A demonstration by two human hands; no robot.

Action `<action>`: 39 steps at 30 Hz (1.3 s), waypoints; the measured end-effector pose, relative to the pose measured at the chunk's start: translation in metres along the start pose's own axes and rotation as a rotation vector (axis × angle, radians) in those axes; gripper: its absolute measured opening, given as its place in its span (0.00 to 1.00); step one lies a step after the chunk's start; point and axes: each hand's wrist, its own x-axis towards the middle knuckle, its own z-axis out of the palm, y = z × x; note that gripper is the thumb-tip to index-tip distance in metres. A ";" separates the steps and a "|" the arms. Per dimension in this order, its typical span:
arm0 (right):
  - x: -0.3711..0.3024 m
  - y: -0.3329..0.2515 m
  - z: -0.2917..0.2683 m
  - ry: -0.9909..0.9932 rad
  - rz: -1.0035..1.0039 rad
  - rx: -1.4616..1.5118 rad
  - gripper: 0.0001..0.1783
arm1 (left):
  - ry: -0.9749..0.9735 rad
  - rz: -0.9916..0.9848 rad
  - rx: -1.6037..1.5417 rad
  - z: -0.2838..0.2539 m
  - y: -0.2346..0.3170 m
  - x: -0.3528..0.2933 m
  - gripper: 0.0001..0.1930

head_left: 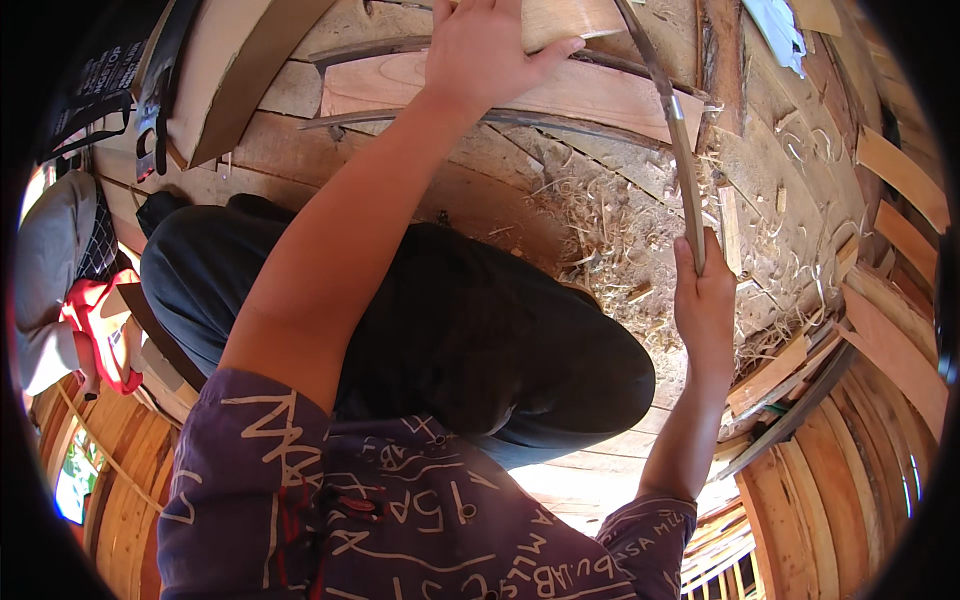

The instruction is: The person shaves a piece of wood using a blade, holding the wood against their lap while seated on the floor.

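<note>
My right hand (705, 300) is closed around the wooden handle of a long knife-like tool (683, 165). A shiny metal collar joins the handle to a dark, narrow blade, which runs up past the top edge, so its tip is hidden. At the top middle, my left hand (475, 55) holds a pale, smooth piece of wood (565, 18), thumb stretched along its near edge and fingertips cut off by the frame. The blade passes close by the right end of that piece; whether they touch I cannot tell. Beneath lies a pinkish plank (600, 95) with dark curved edges.
Curled wood shavings (615, 240) cover the plank floor beside my bent leg (450, 320). A cardboard box (235, 75) and a handsaw (153, 120) are at the upper left. Cut boards (895, 335) lie along the right. Another person's leg (50, 260) shows at far left.
</note>
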 end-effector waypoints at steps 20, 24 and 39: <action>-0.002 -0.065 -0.005 0.107 -0.069 -0.110 0.09 | -0.164 -0.295 -0.127 -0.008 0.000 0.021 0.26; -0.008 -0.074 -0.001 0.131 -0.039 -0.214 0.07 | -0.116 -0.303 -0.143 -0.007 0.000 0.024 0.23; -0.017 -0.089 -0.011 0.116 -0.046 -0.250 0.06 | -0.072 -0.278 -0.119 0.005 -0.017 0.017 0.26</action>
